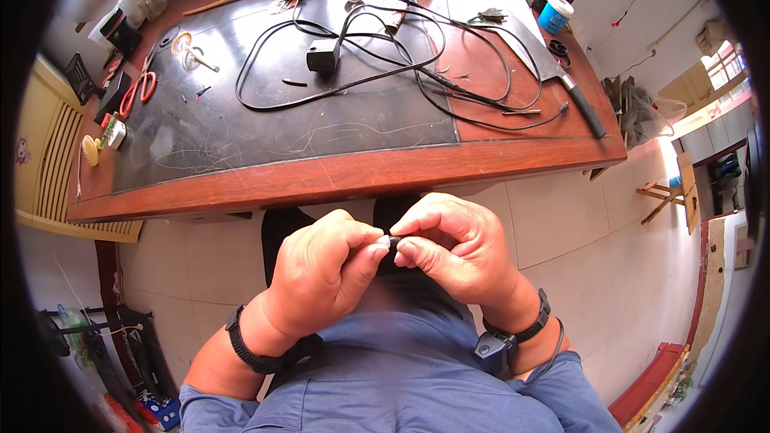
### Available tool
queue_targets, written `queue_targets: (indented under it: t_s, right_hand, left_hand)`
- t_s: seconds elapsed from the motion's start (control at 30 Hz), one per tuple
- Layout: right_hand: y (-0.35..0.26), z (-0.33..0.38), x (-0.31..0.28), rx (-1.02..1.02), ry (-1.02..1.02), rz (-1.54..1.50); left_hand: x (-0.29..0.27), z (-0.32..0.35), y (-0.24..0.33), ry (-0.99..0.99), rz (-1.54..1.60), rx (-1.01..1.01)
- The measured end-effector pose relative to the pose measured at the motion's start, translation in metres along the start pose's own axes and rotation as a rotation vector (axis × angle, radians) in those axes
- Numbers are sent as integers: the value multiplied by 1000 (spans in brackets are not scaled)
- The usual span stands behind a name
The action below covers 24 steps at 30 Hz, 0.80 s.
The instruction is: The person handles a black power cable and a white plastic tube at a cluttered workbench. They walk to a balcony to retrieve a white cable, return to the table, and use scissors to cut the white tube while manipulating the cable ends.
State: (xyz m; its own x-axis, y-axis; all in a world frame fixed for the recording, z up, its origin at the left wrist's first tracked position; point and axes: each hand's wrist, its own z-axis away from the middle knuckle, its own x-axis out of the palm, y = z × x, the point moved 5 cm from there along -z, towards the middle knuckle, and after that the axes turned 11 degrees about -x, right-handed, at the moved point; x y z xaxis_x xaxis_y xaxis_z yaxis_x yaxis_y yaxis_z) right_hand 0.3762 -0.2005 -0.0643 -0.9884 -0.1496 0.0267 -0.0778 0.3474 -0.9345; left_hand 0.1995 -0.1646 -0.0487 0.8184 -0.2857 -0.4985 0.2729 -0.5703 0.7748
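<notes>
Blue shirt point(385, 389), black wrist straps point(240, 344).

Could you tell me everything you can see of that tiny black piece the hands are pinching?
The tiny black piece looks short, with perhaps a paler part on its left. It is held short of the reddish-brown wooden table, pinched between thumb and forefinger of the bare left hand and of the bare right hand. The grip hides much of it, so full shape and material can't be told.
</notes>
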Motion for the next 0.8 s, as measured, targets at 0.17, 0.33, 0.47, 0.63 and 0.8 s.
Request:
queue_targets:
  t_s: [0.17, 0.33, 0.47, 0.63, 0.8]
  right_hand:
    - [-4, -6, -1, -119, -47, 189]
    - [-8, -11, -1, -199, -69, 331]
    - [-9, -14, 1, -277, -79, 363]
    - [-12, -18, 2, -307, -107, 398]
    - [-15, -21, 4, -340, -128, 439]
  left_hand:
    - [1, 3, -3, -41, 80, -113]
    - [1, 7, -10, -86, 178, -276]
    - [3, 13, -19, -161, 381, -555]
    - [4, 18, -23, -255, 626, -761]
    - [6, 16, -25, -278, 743, -843]
